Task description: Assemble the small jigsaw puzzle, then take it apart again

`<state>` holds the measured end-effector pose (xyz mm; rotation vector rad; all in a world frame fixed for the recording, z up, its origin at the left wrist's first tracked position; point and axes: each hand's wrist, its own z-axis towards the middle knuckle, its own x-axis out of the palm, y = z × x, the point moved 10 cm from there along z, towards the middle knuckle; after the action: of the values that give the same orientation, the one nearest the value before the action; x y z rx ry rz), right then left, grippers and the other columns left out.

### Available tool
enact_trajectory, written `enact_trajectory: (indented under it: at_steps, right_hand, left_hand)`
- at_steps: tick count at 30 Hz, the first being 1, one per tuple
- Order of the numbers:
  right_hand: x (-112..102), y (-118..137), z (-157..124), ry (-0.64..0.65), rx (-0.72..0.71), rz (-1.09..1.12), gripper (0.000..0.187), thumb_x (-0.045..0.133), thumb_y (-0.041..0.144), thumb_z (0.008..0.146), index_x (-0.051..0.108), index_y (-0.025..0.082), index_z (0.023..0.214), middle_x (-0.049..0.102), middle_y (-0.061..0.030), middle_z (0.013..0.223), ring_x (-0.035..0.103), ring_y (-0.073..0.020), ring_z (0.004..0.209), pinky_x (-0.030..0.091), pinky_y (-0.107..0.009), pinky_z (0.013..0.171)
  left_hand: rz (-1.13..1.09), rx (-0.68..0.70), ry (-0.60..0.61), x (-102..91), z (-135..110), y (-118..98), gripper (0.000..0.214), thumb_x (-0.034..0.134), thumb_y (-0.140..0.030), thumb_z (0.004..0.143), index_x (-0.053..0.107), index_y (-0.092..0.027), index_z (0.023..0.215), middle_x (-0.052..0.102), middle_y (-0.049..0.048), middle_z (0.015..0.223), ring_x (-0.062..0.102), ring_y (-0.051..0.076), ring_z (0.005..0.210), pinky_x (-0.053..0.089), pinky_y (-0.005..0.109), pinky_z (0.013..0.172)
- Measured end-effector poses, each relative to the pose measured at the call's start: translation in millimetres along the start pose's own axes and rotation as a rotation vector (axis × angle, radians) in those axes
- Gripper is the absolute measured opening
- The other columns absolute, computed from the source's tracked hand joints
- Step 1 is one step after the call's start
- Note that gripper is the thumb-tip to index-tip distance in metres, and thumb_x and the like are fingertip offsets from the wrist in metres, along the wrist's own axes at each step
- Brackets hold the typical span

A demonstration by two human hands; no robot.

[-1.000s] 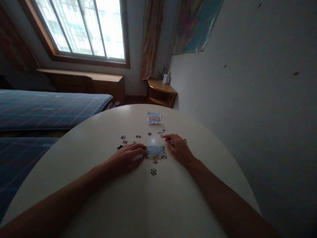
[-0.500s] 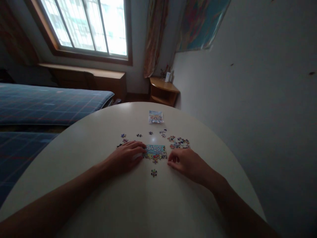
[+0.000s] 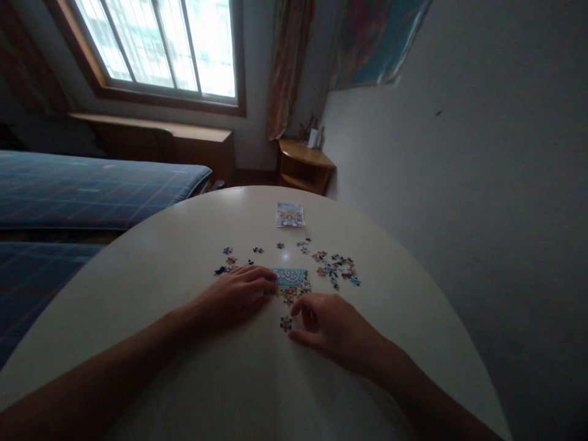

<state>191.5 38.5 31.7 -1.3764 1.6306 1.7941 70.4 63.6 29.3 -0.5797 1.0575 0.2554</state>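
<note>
Partly joined jigsaw puzzle (image 3: 292, 280) lies flat on the white table, its upper part light blue with lettering and its lower edge many-coloured. My left hand (image 3: 243, 289) rests flat with fingers stretched over the puzzle's left side, hiding that edge. Just below the puzzle is a loose puzzle piece (image 3: 285, 323). Close to that piece's right side, my right hand (image 3: 324, 321) has its thumb and index finger apart, with nothing visible between them.
Loose puzzle pieces (image 3: 337, 267) are heaped right of the puzzle, and several more pieces (image 3: 231, 260) lie to the left. A printed packet (image 3: 290, 215) sits farther back on the round table (image 3: 206, 392). Beyond are a plaid mattress (image 3: 92, 190) and a corner shelf (image 3: 305, 153).
My right hand has moved down and left, from the puzzle's right edge to the loose piece, and its thumb and finger have parted. My left hand stays on the puzzle.
</note>
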Motion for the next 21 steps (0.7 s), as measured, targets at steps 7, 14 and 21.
enact_trajectory:
  at_steps: [7,14,21]
  right_hand:
    - [3.9,4.9,1.0,0.009,-0.091,0.007,0.007,0.069,0.015,0.075,0.07,0.021,0.079,0.062,0.0045,0.067,0.054,-0.0082,0.06,0.034,-0.022,0.061]
    - [2.8,7.9,1.3,-0.057,-0.066,-0.065,0.024,0.076,0.036,0.073,0.068,0.02,0.088,0.065,0.0007,0.077,0.057,-0.0141,0.069,0.037,-0.027,0.068]
    - [8.4,14.9,1.7,-0.049,-0.129,-0.136,0.012,0.072,0.026,0.078,0.069,0.022,0.089,0.066,-0.0016,0.088,0.059,-0.017,0.081,0.037,-0.03,0.077]
  left_hand:
    - [0.014,0.018,-0.01,-1.5,0.7,-1.9,0.02,0.053,-0.019,0.093,0.061,-0.024,0.111,0.062,0.0055,0.124,0.059,0.021,0.112,0.05,0.04,0.096]
    - [0.032,-0.009,-0.004,0.4,0.3,1.2,0.022,0.054,-0.02,0.093,0.061,-0.026,0.114,0.061,0.0052,0.128,0.059,0.021,0.114,0.05,0.041,0.098]
    - [0.016,-0.008,-0.005,2.9,-0.7,3.5,0.024,0.055,-0.019,0.092,0.06,-0.025,0.115,0.061,0.0054,0.129,0.059,0.021,0.115,0.049,0.042,0.099]
